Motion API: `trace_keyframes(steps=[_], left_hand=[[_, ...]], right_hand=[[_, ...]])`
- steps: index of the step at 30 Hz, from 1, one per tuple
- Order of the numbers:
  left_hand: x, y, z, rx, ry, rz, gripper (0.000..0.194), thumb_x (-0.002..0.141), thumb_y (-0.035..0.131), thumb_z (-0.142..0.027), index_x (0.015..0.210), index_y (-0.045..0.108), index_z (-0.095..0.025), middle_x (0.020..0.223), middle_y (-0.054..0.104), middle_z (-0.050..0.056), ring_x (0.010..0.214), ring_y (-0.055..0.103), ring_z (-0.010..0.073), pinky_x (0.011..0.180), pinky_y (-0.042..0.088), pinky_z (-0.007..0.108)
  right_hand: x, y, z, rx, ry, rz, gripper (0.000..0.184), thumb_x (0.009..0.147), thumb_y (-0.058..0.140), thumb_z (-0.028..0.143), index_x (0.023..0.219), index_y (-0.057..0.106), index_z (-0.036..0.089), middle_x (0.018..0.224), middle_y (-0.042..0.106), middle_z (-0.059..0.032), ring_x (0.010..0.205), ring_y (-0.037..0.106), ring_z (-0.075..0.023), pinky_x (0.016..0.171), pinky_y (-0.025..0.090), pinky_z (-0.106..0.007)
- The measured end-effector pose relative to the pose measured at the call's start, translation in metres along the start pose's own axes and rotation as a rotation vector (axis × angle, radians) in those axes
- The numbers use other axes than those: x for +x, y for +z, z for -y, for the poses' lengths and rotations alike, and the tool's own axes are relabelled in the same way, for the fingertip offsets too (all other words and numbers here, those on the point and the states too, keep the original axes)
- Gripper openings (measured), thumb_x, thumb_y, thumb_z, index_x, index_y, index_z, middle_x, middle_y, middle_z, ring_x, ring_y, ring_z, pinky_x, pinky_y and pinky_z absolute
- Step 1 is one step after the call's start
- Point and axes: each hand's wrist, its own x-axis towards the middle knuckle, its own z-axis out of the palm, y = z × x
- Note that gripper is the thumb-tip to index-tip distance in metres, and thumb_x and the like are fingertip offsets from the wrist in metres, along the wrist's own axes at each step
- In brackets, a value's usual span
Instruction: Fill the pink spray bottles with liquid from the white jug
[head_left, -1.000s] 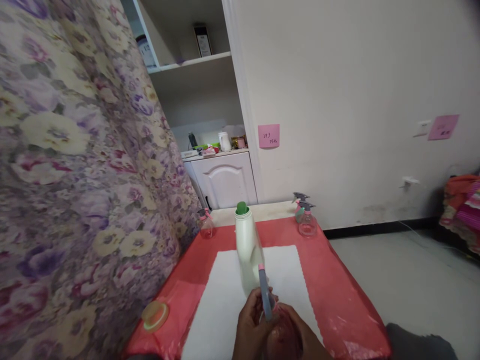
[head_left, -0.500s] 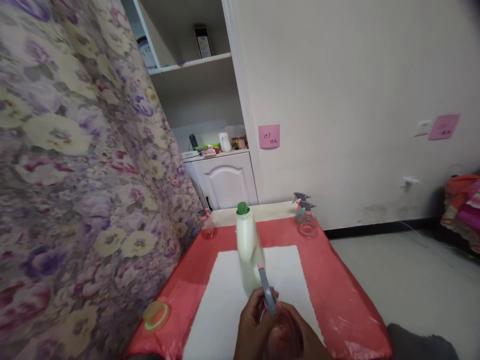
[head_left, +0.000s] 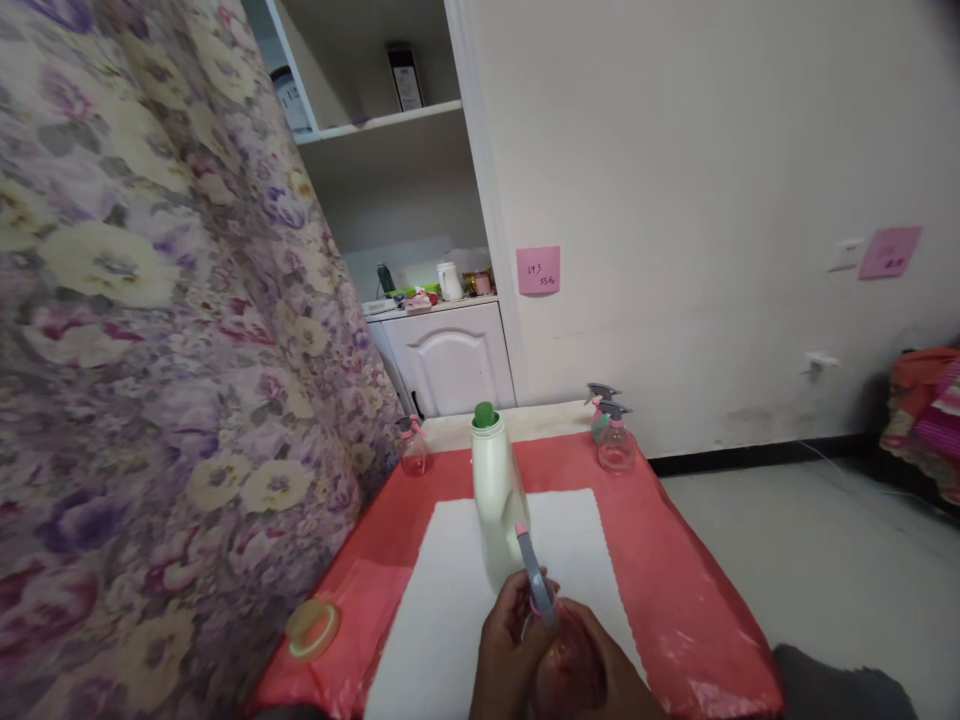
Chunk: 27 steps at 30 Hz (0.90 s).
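Both my hands are wrapped round a small clear pink spray bottle (head_left: 566, 665) at the bottom edge of the view. My left hand (head_left: 504, 655) grips its left side near the neck. My right hand (head_left: 611, 675) cups its right side. Its grey trigger head (head_left: 534, 575) sticks up between my fingers. Just beyond stands a tall white bottle with a green cap (head_left: 495, 495) on a white cloth (head_left: 450, 600) that lies over the red table cover (head_left: 675, 560).
Two more spray bottles stand at the table's far edge, one left (head_left: 413, 450) and one right (head_left: 613, 435). A round orange lid (head_left: 311, 628) lies at the near left. A floral curtain (head_left: 150, 350) hangs close on the left. A white cabinet (head_left: 448, 355) and wall are behind.
The spray bottle's trigger head has tilted slightly to the right in my hands. My hands have stayed in the same place.
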Motion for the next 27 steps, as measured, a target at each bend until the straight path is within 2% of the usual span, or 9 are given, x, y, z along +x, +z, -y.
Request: trace_keyframes(steps=[3,7,10,12,15,17,24,27], left_hand=[[-0.002,-0.003,-0.003,0.027,-0.038,0.053,0.04,0.076,0.074,-0.042,0.11,0.069,-0.022,0.108,0.074,0.01,0.104,0.065,0.0279,0.09,0.048,0.037],[-0.002,0.003,-0.005,-0.014,-0.028,-0.022,0.03,0.069,0.08,-0.04,0.09,0.071,-0.02,0.092,0.075,0.006,0.089,0.066,0.0244,0.08,0.05,0.032],[-0.001,0.008,-0.005,-0.05,-0.001,-0.056,0.027,0.067,0.081,-0.038,0.084,0.069,-0.021,0.083,0.072,0.003,0.08,0.065,0.0207,0.073,0.049,0.029],[0.0,0.008,-0.005,-0.054,-0.002,-0.045,0.031,0.066,0.082,-0.038,0.089,0.07,-0.021,0.087,0.073,0.004,0.083,0.066,0.022,0.074,0.049,0.03],[-0.001,0.004,-0.006,-0.036,-0.039,0.0,0.04,0.069,0.08,-0.039,0.104,0.07,-0.022,0.1,0.075,0.008,0.098,0.066,0.0271,0.085,0.049,0.034],[-0.003,0.001,-0.007,-0.027,-0.054,0.011,0.036,0.073,0.077,-0.04,0.103,0.07,-0.021,0.103,0.075,0.009,0.102,0.065,0.028,0.09,0.048,0.036],[0.0,0.008,-0.001,-0.057,0.007,-0.082,0.024,0.068,0.08,-0.033,0.086,0.069,-0.021,0.084,0.072,0.002,0.081,0.065,0.0205,0.074,0.05,0.029],[0.002,0.006,0.002,-0.053,0.006,-0.055,0.03,0.07,0.079,-0.034,0.095,0.07,-0.021,0.094,0.074,0.005,0.088,0.066,0.0226,0.079,0.05,0.031]], right_hand=[[0.0,0.001,0.003,0.008,0.024,0.007,0.078,0.059,0.082,0.028,0.13,0.049,0.027,0.133,0.059,-0.0097,0.126,0.054,-0.0324,0.108,0.04,-0.047],[-0.001,0.002,-0.002,-0.035,0.019,-0.02,0.085,0.055,0.085,0.031,0.131,0.049,0.026,0.133,0.06,-0.0108,0.128,0.052,-0.0337,0.109,0.038,-0.048],[-0.001,0.003,-0.005,-0.03,-0.011,-0.043,0.087,0.053,0.085,0.039,0.131,0.049,0.026,0.133,0.059,-0.0115,0.129,0.051,-0.0344,0.11,0.036,-0.049],[0.0,0.003,-0.004,-0.025,-0.01,-0.04,0.083,0.057,0.083,0.042,0.131,0.049,0.027,0.133,0.059,-0.0111,0.129,0.051,-0.034,0.111,0.036,-0.048],[0.0,0.003,0.001,-0.039,0.018,-0.025,0.077,0.062,0.081,0.041,0.131,0.05,0.029,0.134,0.059,-0.0104,0.129,0.052,-0.0336,0.11,0.038,-0.048],[-0.001,0.002,0.002,-0.05,0.03,-0.03,0.079,0.06,0.082,0.039,0.131,0.05,0.028,0.135,0.059,-0.0106,0.128,0.052,-0.034,0.109,0.038,-0.048],[-0.002,0.003,-0.002,-0.022,0.034,-0.044,0.089,0.051,0.087,0.04,0.131,0.05,0.028,0.134,0.059,-0.0119,0.129,0.051,-0.0369,0.11,0.036,-0.052],[0.0,0.006,0.0,-0.001,0.002,-0.06,0.076,0.061,0.082,0.042,0.129,0.05,0.028,0.132,0.06,-0.0119,0.127,0.054,-0.0356,0.107,0.04,-0.051]])
